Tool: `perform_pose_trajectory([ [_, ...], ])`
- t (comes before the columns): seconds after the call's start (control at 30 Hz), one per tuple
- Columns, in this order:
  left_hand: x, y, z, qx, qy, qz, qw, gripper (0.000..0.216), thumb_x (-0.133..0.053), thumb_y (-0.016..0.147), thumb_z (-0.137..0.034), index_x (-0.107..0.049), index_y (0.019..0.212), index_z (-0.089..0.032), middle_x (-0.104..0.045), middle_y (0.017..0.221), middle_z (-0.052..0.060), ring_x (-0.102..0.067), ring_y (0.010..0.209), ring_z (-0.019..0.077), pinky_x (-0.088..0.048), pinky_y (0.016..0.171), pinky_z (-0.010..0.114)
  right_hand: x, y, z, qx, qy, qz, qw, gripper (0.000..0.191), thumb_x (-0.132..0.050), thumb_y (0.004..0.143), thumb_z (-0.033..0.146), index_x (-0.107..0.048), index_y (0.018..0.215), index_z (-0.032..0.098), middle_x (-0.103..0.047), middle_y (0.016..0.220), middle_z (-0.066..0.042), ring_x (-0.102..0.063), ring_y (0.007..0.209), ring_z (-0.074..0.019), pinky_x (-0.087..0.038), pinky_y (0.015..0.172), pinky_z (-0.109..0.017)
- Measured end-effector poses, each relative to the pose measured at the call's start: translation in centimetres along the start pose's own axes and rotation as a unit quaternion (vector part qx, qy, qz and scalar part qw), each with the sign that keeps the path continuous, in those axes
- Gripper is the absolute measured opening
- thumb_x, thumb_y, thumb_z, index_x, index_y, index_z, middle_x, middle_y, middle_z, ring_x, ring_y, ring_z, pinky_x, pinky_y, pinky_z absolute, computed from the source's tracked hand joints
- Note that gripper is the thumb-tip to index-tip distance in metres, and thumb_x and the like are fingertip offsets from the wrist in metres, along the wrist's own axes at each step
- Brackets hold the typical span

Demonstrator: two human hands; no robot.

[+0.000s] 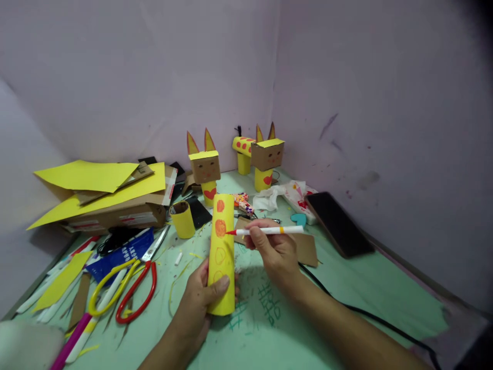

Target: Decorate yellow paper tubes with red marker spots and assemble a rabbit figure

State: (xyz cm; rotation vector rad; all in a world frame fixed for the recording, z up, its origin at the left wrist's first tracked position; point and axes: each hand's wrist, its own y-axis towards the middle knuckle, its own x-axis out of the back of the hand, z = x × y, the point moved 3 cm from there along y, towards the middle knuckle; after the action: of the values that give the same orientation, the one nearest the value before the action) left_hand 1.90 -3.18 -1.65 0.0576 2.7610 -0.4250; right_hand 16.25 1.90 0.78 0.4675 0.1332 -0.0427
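My left hand (196, 308) is wrapped round the lower end of a yellow paper-covered tube (222, 246) and holds it upright above the green table (346, 293). The tube carries two filled orange circles near its top and outlined circles below them. My right hand (275, 252) pinches a white marker with a red tip (269, 230). The tip touches the second orange circle on the tube.
Two cardboard animal figures (204, 167) (265, 154) stand at the back by the wall. A short yellow tube (183, 219), red and yellow scissors (133, 285), yellow paper on a cardboard box (103, 190), a dark phone (339, 223) and a black cable (370, 316) lie around.
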Motion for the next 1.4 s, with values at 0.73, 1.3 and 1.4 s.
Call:
perform_pose_trajectory([
  [0.73,-0.6,-0.1,0.0,-0.023,0.170,-0.078,0.982,0.041,-0.075,0.060,-0.038,-0.064,0.092,-0.014,-0.062,0.059,0.000,-0.053,0.051,0.0124,-0.039,0.045,0.020,1.3,0.2,0.0,0.061,-0.115,0.045,0.991,0.014,-0.052,0.088,0.028,-0.061,0.084,0.020,-0.063,0.071,-0.002,-0.059,0.064,-0.0151,-0.049,0.059,-0.029],
  [1.3,-0.4,-0.1,0.3,-0.026,0.150,-0.087,0.985,0.053,-0.077,0.057,-0.038,-0.064,0.103,-0.015,-0.064,0.061,0.001,-0.057,0.053,0.0155,-0.041,0.046,0.023,1.0,0.3,0.0,0.084,-0.152,0.053,0.983,0.011,-0.054,0.087,0.026,-0.063,0.084,0.021,-0.068,0.075,-0.002,-0.063,0.065,-0.0154,-0.051,0.061,-0.030],
  [1.4,-0.4,-0.1,0.2,-0.027,0.149,-0.087,0.985,0.053,-0.077,0.056,-0.039,-0.065,0.102,-0.015,-0.064,0.062,0.001,-0.056,0.053,0.0160,-0.041,0.046,0.023,1.0,0.4,0.0,0.085,-0.162,0.062,0.981,0.012,-0.053,0.087,0.025,-0.064,0.082,0.020,-0.067,0.073,-0.002,-0.062,0.064,-0.0152,-0.050,0.059,-0.029],
])
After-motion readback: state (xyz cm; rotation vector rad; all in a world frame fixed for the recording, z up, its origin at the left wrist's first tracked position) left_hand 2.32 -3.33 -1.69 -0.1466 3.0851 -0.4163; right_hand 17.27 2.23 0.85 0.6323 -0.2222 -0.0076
